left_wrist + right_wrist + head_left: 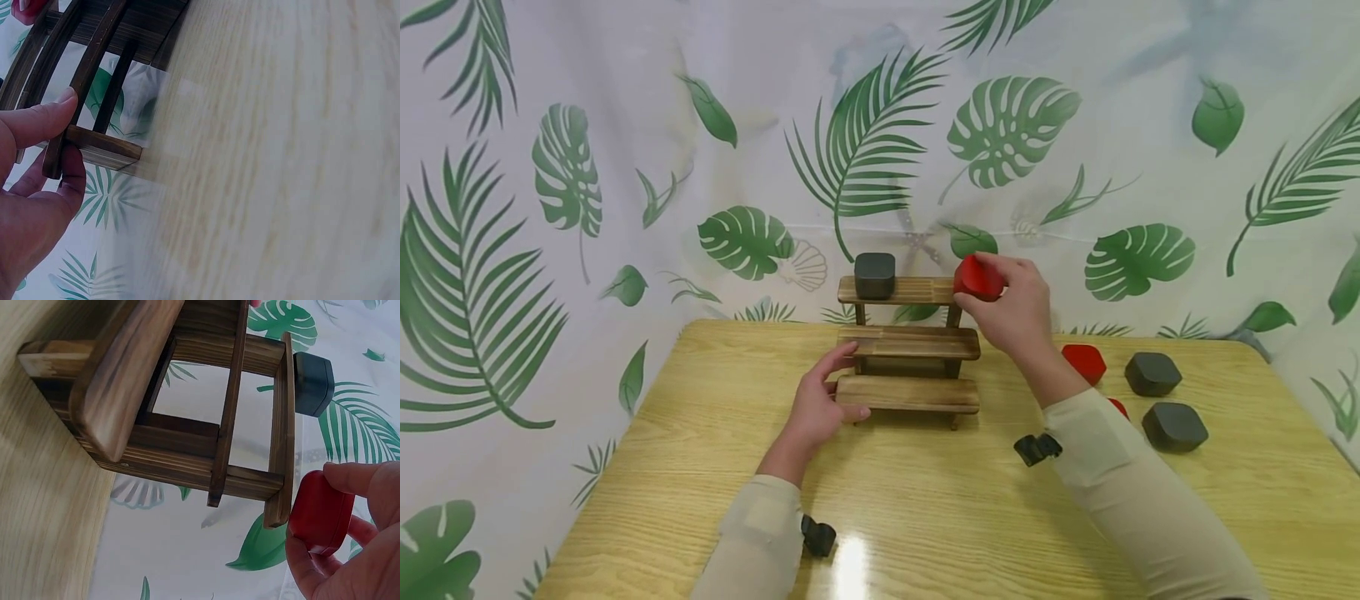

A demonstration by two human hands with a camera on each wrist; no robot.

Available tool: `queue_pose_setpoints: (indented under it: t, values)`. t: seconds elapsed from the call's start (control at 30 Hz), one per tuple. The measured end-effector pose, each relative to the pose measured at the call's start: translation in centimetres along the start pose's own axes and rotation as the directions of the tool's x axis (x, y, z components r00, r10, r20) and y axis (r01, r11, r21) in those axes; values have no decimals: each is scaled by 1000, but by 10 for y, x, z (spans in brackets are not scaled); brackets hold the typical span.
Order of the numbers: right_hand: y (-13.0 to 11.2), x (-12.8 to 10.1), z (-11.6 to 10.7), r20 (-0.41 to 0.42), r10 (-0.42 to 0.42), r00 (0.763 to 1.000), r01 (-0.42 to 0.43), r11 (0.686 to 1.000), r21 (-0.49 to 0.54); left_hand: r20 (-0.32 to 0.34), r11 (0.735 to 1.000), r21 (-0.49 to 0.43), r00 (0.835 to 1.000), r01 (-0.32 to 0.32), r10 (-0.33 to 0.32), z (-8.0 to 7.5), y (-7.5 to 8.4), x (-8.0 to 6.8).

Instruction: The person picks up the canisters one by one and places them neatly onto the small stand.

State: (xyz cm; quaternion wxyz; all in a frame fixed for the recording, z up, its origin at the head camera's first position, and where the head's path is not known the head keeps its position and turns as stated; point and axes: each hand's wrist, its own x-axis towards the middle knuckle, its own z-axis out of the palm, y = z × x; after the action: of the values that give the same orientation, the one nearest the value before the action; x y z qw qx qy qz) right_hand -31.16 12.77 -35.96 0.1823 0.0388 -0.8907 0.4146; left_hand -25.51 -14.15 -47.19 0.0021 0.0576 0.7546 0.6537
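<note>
I note my left hand [818, 408] pinching the wooden rack [908, 343] to steady it; my right hand [1017, 310] fingers clasp a red block [978, 277] at the top step's end.

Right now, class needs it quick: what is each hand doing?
Left hand: fingers grip the left end of the wooden step shelf.
Right hand: fingers hold a red block at the top step's right end.

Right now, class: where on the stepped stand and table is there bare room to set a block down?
Middle and bottom steps lie bare; top step is free between grey block and red block. Table's left is open; its right is crowded with blocks.
</note>
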Motion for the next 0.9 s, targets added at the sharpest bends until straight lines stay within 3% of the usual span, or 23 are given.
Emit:
queue_pose_setpoints:
  t: [0.9]
  values:
    - [-15, 9, 20, 39, -26, 999, 27, 1000, -4, 9, 1000, -11, 1000, -2, 3, -1, -5, 3]
